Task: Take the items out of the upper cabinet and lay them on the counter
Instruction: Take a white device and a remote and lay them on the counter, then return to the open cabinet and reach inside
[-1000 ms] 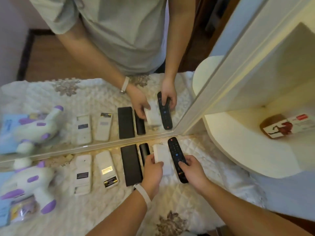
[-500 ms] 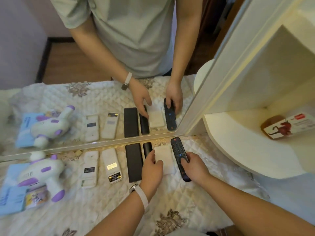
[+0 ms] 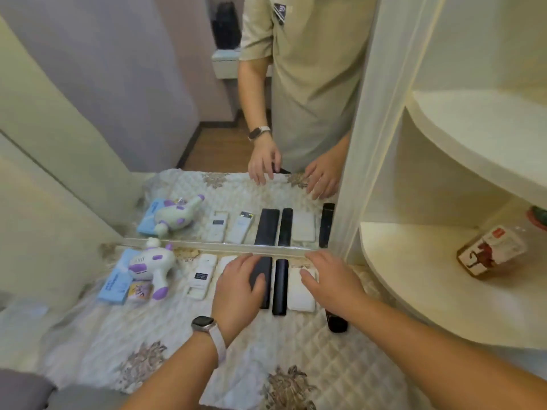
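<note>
Remotes lie in a row on the quilted counter cloth (image 3: 165, 329) in front of a mirror. From the left: a white remote (image 3: 202, 275), a flat black remote (image 3: 265, 294), a slim black remote (image 3: 280, 287), a white box (image 3: 300, 295) and a black button remote (image 3: 336, 321), which is mostly hidden. My left hand (image 3: 239, 291) hovers over the flat black remote, fingers apart and holding nothing. My right hand (image 3: 333, 284) is spread above the button remote and the white box, also holding nothing.
A white and purple toy gun (image 3: 151, 266) lies on a blue pack (image 3: 114, 287) at the left. At the right, rounded cream shelves (image 3: 414, 279) hold a jar with a red horse label (image 3: 491, 253). The mirror (image 3: 177, 128) stands along the back.
My left hand has let go of the white box and my right hand of the black button remote. Both hands have lifted and spread. The view has tilted upward.
</note>
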